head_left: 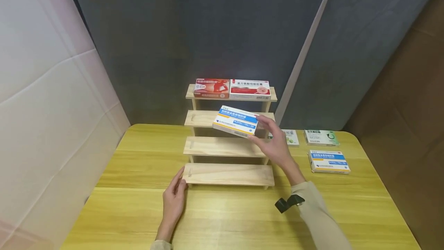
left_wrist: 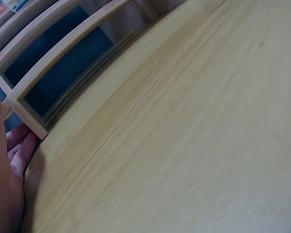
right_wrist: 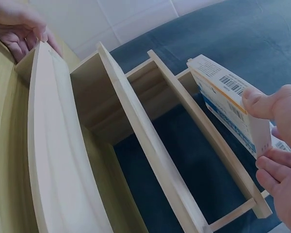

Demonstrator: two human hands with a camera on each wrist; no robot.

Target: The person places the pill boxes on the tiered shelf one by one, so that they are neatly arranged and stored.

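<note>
My right hand point(head_left: 275, 144) pinches a white, blue and orange medicine box point(head_left: 236, 121) by its right end, thumb at the near edge. It holds the box tilted in front of the upper steps of a four-step wooden display stand point(head_left: 229, 174). In the right wrist view, the box point(right_wrist: 228, 92) shows its barcode side. My left hand point(head_left: 173, 200) grips the left end of the stand's lowest step, with the thumb at its front corner. The left wrist view shows the left hand's fingers point(left_wrist: 24, 150) by the stand's foot, on the table.
A red medicine box point(head_left: 211, 88) and a white-and-red one point(head_left: 249, 89) sit side by side on the top step. Right of the stand lie a green-and-white box point(head_left: 322, 137), another blue-and-white box point(head_left: 329, 161) and a partly hidden box point(head_left: 291, 138). A dark curtain point(head_left: 208, 30) hangs behind.
</note>
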